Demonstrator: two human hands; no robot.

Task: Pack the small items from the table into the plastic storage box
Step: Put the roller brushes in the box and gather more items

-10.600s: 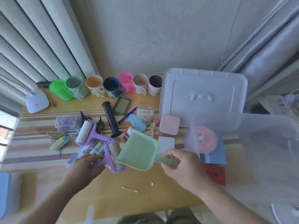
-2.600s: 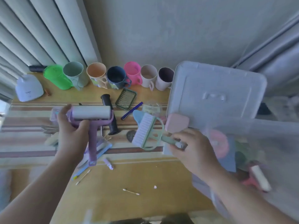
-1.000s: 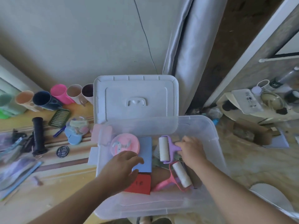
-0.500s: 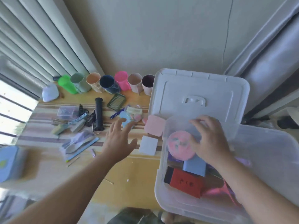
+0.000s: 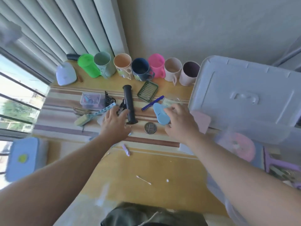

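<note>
Small items lie scattered on the striped table top (image 5: pixel 65 128). My left hand (image 5: pixel 114 123) reaches with spread fingers over a black clip, just left of a black cylinder handle (image 5: pixel 129 106); it holds nothing. My right hand (image 5: pixel 180 123) lies over a light blue oval piece (image 5: pixel 160 114), fingers on it; whether it grips is unclear. A round dark needle disc (image 5: pixel 150 128) sits between my hands. The clear plastic storage box (image 5: pixel 228 134) is at the right edge, with a pink disc (image 5: pixel 239 148) and a purple lint roller (image 5: pixel 280 163) inside.
The white box lid (image 5: pixel 244 98) leans behind the box. A row of coloured cups (image 5: pixel 140 69) lines the wall. A green soap tray (image 5: pixel 147 91), blue pen (image 5: pixel 152 103), clear case (image 5: pixel 90 100), cotton swab (image 5: pixel 143 179) and a light blue container (image 5: pixel 22 159) lie around.
Both hands have moved out of the box and left over the table. My right hand has reached the light blue piece; my left hand has reached the black handle.
</note>
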